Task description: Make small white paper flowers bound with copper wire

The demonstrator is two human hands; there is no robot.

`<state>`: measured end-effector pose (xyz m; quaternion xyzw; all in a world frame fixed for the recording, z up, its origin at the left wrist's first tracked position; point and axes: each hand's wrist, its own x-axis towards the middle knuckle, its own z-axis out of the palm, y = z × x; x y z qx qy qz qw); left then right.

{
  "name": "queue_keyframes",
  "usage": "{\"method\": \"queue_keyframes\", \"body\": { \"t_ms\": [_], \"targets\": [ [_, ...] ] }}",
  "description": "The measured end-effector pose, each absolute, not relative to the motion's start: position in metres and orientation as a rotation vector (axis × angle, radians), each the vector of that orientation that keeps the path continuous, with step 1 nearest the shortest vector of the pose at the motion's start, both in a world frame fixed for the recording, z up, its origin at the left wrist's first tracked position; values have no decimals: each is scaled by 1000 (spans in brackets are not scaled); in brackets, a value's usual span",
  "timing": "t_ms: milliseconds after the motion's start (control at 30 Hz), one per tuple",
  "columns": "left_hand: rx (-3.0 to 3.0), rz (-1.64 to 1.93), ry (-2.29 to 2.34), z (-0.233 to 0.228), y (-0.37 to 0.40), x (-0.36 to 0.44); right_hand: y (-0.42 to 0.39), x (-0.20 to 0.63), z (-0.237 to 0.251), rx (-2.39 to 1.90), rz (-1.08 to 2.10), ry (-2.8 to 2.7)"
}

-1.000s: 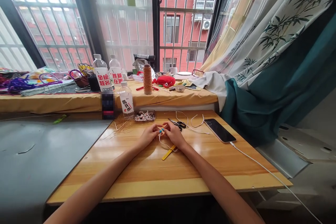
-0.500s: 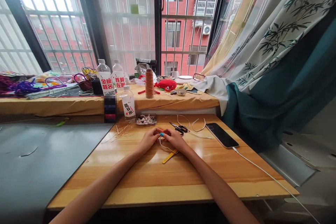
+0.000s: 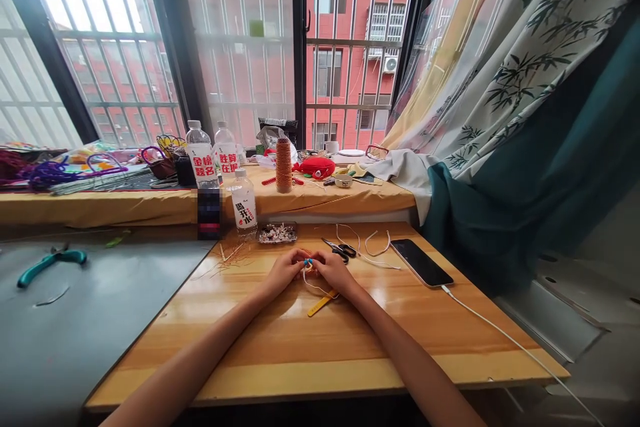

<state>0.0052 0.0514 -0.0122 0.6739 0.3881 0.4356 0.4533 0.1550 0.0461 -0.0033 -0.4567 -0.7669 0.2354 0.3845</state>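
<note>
My left hand (image 3: pixel 286 271) and my right hand (image 3: pixel 333 270) meet fingertip to fingertip over the wooden table (image 3: pixel 280 347), pinching a small blue bead (image 3: pixel 309 261) on a thin white cord (image 3: pixel 315 285) that loops down between them. A yellow stick (image 3: pixel 321 303) lies on the table just below my right hand. Black-handled scissors (image 3: pixel 341 250) rest just beyond my right hand. A shallow tray of small pale beads (image 3: pixel 277 233) sits beyond my left hand, next to a water bottle (image 3: pixel 243 203).
A phone (image 3: pixel 421 262) on a white charging cable (image 3: pixel 505 335) lies at the right. Loose white cords (image 3: pixel 373 247) and straw strands (image 3: pixel 227 255) lie nearby. Teal pliers (image 3: pixel 50 263) rest on the grey surface at left. The cluttered sill holds bottles (image 3: pixel 203 160), a thread spool (image 3: pixel 283 165), baskets.
The view has tilted down and left, bringing the teal pliers into sight. My hands stay together on the bead and cord, barely shifting.
</note>
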Motion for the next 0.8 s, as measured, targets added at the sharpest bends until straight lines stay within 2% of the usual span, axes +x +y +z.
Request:
{"method": "queue_keyframes", "body": {
  "t_ms": [200, 800],
  "targets": [
    [1701, 1080, 970, -14, 51, 4, 38, 157, 3, -1231, 372, -2095],
    [1683, 1119, 1009, -21, 56, 4, 36, 157, 4, -1214, 210, -2223]
  ]
}}
